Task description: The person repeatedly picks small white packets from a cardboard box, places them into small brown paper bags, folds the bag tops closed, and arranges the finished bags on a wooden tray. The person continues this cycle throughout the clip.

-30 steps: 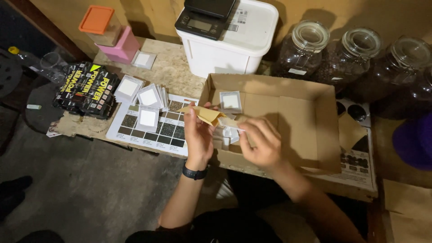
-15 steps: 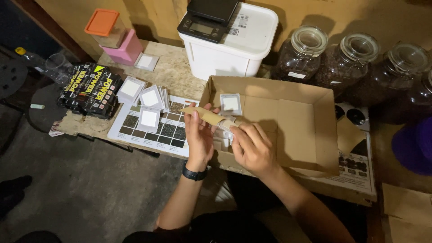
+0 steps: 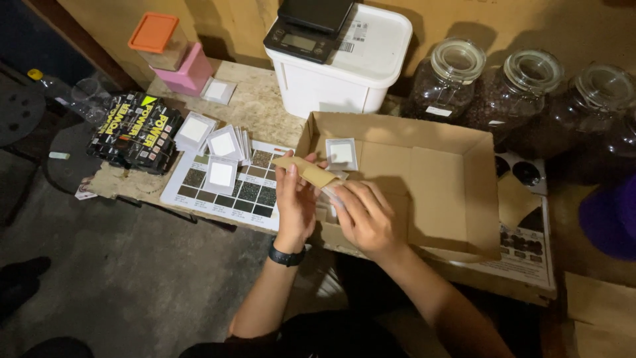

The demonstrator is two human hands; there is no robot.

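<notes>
Dim and crowded, the worn wooden table (image 3: 258, 109) sits against a tan wall; the left hand (image 3: 295, 199) pinches a small tan paper packet (image 3: 306, 171) between thumb and fingertips, at the near left corner of the open cardboard box (image 3: 424, 182); the right hand (image 3: 363, 219) curls its fingers round a small clear sachet (image 3: 331, 199) just below it, the two touching; to my eye the work goes best with the packet held level and its mouth pinched wide, so the sachet slips in without creasing; the box holds one white-faced square pouch (image 3: 341, 154) near its back wall and otherwise bare card; left of it more such pouches (image 3: 222, 149) lie on a printed sample chart (image 3: 228, 192); behind, a white tub (image 3: 351, 69) carries a black scale (image 3: 308, 30); three glass jars (image 3: 450, 83) hold dark beans
</notes>
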